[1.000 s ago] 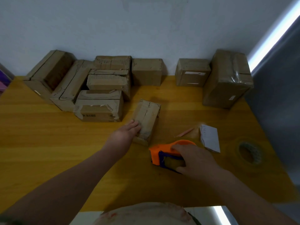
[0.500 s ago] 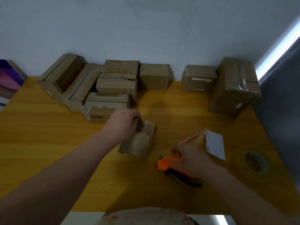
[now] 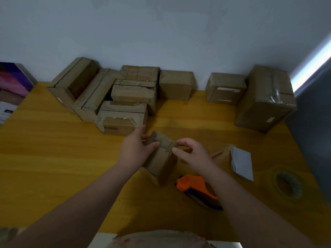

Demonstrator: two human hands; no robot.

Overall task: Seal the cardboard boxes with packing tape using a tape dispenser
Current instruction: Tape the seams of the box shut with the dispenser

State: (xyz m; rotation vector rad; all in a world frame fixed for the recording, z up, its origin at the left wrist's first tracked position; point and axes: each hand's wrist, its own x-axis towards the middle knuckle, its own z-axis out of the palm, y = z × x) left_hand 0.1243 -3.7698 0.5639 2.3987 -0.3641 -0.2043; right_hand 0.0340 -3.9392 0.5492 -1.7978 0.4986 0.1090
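Past the left edge of the desk [image 3: 44, 149], a purple-pink panel [image 3: 12, 79] is leaning, and a broad stretch of wood is showing in front of you on that side. A cluster of cardboard boxes [image 3: 123, 115] is crowding the back wall. Your left grip [image 3: 136, 151] is curling round the left side of the small box [image 3: 161, 158] at the desk's middle, and your right grip [image 3: 193, 154] is pinching its upper right edge. The box is tilting, and you cannot tell whether its lower end is touching the wood. The orange tape dispenser [image 3: 193, 183] is lying unheld just beside that lower corner, under your right forearm. Farther right, a white paper [image 3: 241, 161] and a tape roll [image 3: 288, 183] are sitting near the right edge, with a large box [image 3: 265, 99] standing behind them.
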